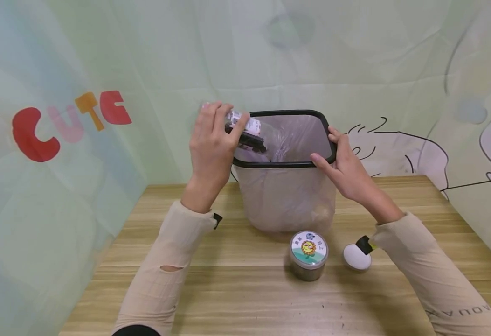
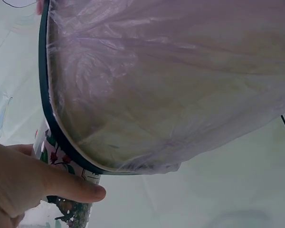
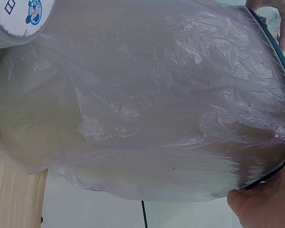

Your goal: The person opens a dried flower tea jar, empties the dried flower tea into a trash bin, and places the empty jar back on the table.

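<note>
Beige sleeves (image 1: pixel 421 266) nearest, reaching to a waste bin (image 1: pixel 287 200). Left hand (image 1: pixel 215 142) wrapped round a clear, flower-printed container (image 1: pixel 251 125), tilted over the bin's left edge; right hand (image 1: pixel 348 172) clamped on its right edge. Container: probably light, stiff, smooth enough to slip; best gripped round the middle. Liner (image 1: pixel 285 144) likely soft, slick; hold the black rim (image 1: pixel 285 164) instead. Sunflower-lidded tin (image 1: pixel 309 252) just before the bin.

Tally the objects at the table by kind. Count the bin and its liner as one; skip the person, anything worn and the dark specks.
Lined bin: 1
Labelled container, held tilted in the left hand: 1
Round tin: 1
White round piece: 1
Total: 4
</note>
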Demonstrator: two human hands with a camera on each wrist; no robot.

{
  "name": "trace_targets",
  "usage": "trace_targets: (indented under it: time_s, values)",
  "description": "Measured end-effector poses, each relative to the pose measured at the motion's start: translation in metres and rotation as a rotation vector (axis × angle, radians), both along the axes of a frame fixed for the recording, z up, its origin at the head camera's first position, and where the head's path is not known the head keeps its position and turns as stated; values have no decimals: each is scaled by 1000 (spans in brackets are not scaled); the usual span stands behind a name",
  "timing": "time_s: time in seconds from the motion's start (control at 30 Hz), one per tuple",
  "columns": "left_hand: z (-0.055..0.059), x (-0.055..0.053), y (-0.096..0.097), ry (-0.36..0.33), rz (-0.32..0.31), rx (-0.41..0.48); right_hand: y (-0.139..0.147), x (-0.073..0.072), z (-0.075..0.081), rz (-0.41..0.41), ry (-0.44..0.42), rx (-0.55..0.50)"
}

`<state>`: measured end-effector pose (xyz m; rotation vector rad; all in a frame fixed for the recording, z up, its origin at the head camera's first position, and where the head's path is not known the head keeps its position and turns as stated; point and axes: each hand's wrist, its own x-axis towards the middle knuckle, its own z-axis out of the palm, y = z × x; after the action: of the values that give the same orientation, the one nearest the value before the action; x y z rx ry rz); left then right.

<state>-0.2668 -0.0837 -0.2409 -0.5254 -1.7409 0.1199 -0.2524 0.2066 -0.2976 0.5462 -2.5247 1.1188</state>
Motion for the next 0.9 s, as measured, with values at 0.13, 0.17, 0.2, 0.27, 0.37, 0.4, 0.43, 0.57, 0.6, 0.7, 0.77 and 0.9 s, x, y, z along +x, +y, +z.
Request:
trace_targets:
  time_s: [0.13, 0.17, 0.2, 0.27, 0.37, 0.4, 0.43, 0.57, 0.6, 0.7, 0.77, 0.9]
  values:
    - [1, 2, 1, 3, 15, -19, 0, 0, 0, 0, -1, 2]
    - [1, 2, 2, 2, 19, -22, 1, 0, 0, -1, 0, 2]
    - [1, 2, 3, 0, 25, -26, 1, -1, 0, -2, 1, 0]
    - [2, 2, 3, -5, 24, -29, 1, -1, 0, -5, 0, 0]
    - [3, 2, 4, -8, 20, -35, 1, -1, 0, -6, -1, -2]
    - [3, 2, 4, -8, 18, -35, 1, -1, 0, -7, -1, -4]
    - [3, 2, 5, -6, 16, -35, 2, -1, 0, -7, -2, -6]
    - [4, 3, 6, 3, 12, -47, 2, -1, 0, -4, -3, -7]
    - [4, 4, 7, 3, 12, -52, 3, -1, 0, -3, -4, -7]
    - [5, 4, 6, 5, 17, -70, 2, -1, 0, -5, -8, -5]
    - [4, 4, 6, 6, 18, -78, 2, 0, -1, -8, -9, -4]
    - [4, 4, 6, 5, 13, -78, 2, 1, 0, -12, -7, 1]
